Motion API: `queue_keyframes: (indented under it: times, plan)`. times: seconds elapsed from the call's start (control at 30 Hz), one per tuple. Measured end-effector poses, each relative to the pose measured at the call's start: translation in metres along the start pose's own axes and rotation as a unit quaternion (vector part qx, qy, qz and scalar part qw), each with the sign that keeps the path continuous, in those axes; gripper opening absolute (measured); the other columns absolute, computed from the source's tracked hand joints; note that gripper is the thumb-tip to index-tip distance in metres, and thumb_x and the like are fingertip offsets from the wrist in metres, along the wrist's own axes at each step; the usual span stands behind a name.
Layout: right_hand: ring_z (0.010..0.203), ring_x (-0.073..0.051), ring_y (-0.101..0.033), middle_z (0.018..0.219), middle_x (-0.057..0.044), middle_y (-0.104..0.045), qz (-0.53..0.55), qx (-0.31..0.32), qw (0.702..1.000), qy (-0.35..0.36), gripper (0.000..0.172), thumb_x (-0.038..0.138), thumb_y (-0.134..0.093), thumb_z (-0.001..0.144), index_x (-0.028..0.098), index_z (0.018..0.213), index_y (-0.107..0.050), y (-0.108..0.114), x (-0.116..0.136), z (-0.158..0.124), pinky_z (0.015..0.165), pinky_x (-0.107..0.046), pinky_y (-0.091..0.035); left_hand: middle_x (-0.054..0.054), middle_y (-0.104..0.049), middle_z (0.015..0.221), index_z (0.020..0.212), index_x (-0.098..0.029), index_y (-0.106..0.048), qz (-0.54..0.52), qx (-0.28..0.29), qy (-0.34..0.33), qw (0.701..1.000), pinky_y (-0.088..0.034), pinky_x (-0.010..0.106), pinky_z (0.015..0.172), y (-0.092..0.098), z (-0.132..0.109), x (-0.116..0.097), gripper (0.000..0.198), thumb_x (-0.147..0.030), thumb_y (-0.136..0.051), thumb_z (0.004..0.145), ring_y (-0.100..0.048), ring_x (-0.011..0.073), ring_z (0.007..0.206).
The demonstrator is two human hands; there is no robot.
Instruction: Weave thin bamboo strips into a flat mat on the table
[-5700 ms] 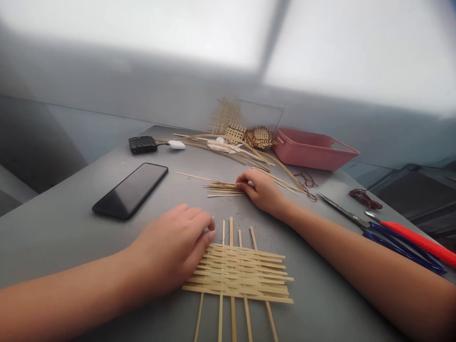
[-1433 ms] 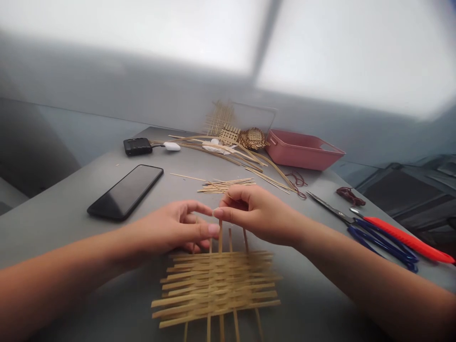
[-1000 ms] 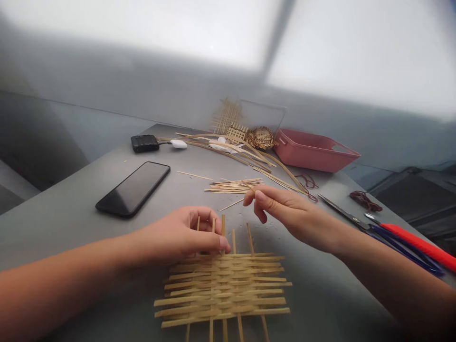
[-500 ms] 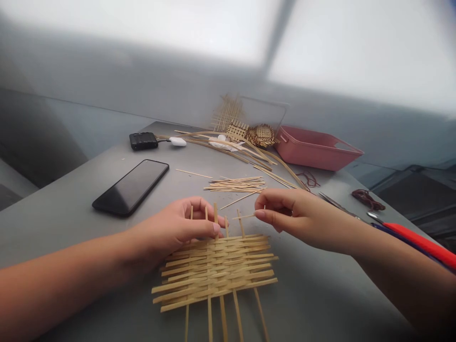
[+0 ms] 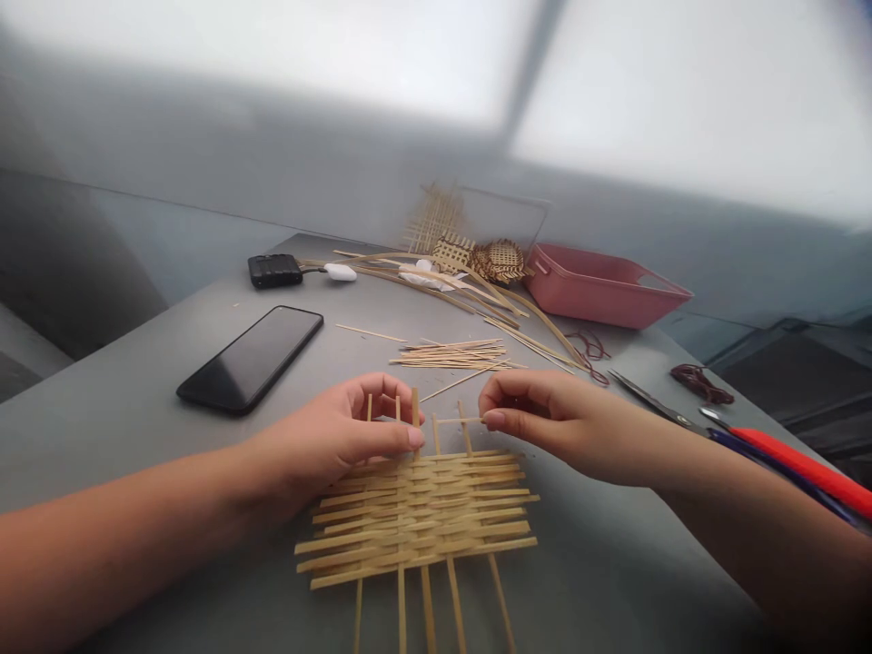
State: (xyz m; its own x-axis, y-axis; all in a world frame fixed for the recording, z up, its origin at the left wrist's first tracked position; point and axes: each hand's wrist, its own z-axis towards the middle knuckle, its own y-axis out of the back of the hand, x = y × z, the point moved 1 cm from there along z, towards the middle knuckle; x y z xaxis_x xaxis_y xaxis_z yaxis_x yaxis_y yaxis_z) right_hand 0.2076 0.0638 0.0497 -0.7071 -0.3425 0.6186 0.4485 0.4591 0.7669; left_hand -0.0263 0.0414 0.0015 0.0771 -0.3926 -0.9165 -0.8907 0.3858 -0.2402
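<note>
A woven mat of pale bamboo strips [image 5: 426, 518] lies in front of me, its upright strips poking out at the far and near edges. My left hand [image 5: 364, 427] pinches one of the upright strips at the mat's far edge between thumb and fingers; some fingertips are hidden behind the strips. Between the thumb and forefinger of my right hand [image 5: 538, 418] is a thin bamboo strip [image 5: 460, 421]. It runs sideways to the left, across the upright strips just beyond the weave.
Bamboo sticks [image 5: 450, 354] lie beyond my hands. A phone [image 5: 252, 359] and black power bank [image 5: 274, 270] are at left. Behind stand woven pieces [image 5: 504, 261] and a pink basket [image 5: 613, 304]. Scissors [image 5: 654, 400], brown cord [image 5: 701, 383] and a red-handled tool [image 5: 797, 463] lie right.
My right hand has moved slightly left, bringing the thin strip in across the upright strips. My left hand keeps its hold, and the mat has shifted slightly right.
</note>
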Motion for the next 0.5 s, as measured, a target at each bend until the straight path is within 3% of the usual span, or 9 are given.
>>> queue_keyframes:
  times: [0.13,0.23,0.5]
  plan:
    - [0.068,-0.015,-0.047,0.073,0.0,-0.053,0.028,0.022,0.999,0.002,0.027,0.042,-0.052,0.093,0.02,0.078,-0.056,-0.0012,-0.0012,0.0013,0.061,-0.027,-0.04,-0.001,-0.073,0.094,0.084,-0.023,-0.057,-0.016,0.004,0.013,1.0,-0.049,0.029,0.084,-0.0011,0.0003,-0.0011,0.026,-0.02,-0.079,0.073,-0.069,0.0162,0.092]
    - [0.068,-0.014,-0.046,0.074,0.0,-0.053,0.058,0.039,0.998,-0.002,0.026,0.042,-0.052,0.092,0.02,0.08,-0.055,-0.003,-0.0012,0.0012,0.061,-0.027,-0.04,0.001,-0.073,0.092,0.086,-0.022,-0.057,-0.009,0.006,0.003,1.0,-0.05,0.034,0.089,-0.0005,0.0016,-0.0014,0.027,-0.023,-0.08,0.072,-0.07,0.02,0.096]
    - [0.07,-0.015,-0.048,0.076,0.0,-0.055,0.092,0.041,0.995,-0.003,0.024,0.041,-0.055,0.091,0.019,0.081,-0.058,-0.005,-0.0005,0.0037,0.064,-0.027,-0.04,-0.003,-0.069,0.085,0.088,-0.021,-0.057,-0.027,0.021,0.004,0.999,-0.046,0.022,0.07,0.0,0.0012,0.0008,0.025,-0.022,-0.08,0.076,-0.063,0.0107,0.076]
